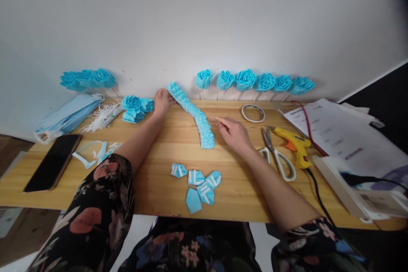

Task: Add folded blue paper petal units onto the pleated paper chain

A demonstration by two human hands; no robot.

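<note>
Left hand (162,102): fingers closed on the far end of a strip of blue petals (197,115), which is raised above the table (153,148) at that end. Right hand (234,133): index finger extended toward the strip's right edge, just beside it, the other fingers curled; whether they hold anything cannot be told. The strip lies between the hands, curving from far left to near right. Its overlapping, pleated petals form a ruffled edge, and glossy patches show toward the near end.

Near side, centre: five folded blue pieces (193,201), pointed at one end, four bearing white bands. Left of the left hand: loose blue flowers (132,103) in a small cluster, followed by a bundle of white cords (103,117) and a stack of pale blue masks (72,114). Nearer lie thin offcuts (91,159) and a dark phone (52,163).

Right of the right hand: a roll of tape (253,106), scissors (270,146) with white handles and a yellow glue gun (298,144). Farther right: printed sheets (334,131) and a white box-like unit (336,187), a black cable running onto its top; its interior cannot be made out. Far side, against the wall (178,21): blue flowers on sticks, three at left (87,79), six at right (246,80).
</note>
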